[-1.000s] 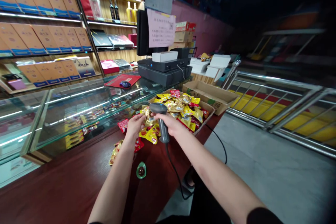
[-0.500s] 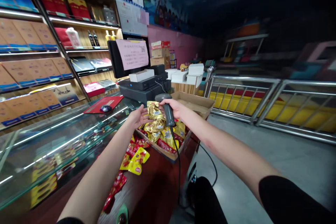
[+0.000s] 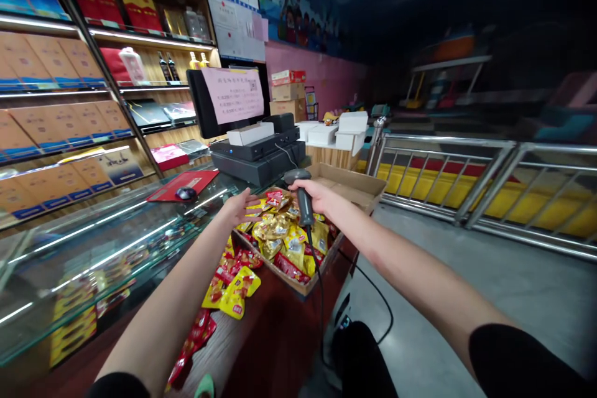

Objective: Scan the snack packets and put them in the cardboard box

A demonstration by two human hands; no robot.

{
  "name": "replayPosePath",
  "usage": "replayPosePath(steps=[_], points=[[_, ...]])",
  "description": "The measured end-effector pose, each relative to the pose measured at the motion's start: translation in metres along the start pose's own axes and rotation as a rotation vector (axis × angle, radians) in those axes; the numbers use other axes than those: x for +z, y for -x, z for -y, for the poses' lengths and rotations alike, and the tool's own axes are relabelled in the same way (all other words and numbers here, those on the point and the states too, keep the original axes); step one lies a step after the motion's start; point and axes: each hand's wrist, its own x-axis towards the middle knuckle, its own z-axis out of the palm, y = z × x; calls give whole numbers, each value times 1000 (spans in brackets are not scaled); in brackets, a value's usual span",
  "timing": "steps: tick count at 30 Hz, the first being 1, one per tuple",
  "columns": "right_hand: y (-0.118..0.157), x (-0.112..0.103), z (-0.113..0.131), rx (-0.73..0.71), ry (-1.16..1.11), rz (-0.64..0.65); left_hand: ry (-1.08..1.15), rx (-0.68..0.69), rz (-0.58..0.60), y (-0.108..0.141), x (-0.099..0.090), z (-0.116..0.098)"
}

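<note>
The right hand [image 3: 314,194] grips a light barcode scanner [image 3: 305,208] by its handle; the left hand [image 3: 237,207] is open and empty near soft, slippery snack packets [image 3: 275,228], best pinched by their edges.

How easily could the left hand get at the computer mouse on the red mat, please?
Quite easily, it seems: the open left hand is over the glass counter, and nothing visible stands between it and the computer mouse on its red mat.
</note>
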Motion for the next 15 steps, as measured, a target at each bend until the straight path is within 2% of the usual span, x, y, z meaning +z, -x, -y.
replayPosePath(steps=[3,9,15], points=[[10,26,-10,8,3,76,2,12,-23,24,-29,5],[22,87,-41,66,38,132,60,31,-104,80,-98,25],[34,139,-98,169,19,307,130,83,-186,131,-163,68]])
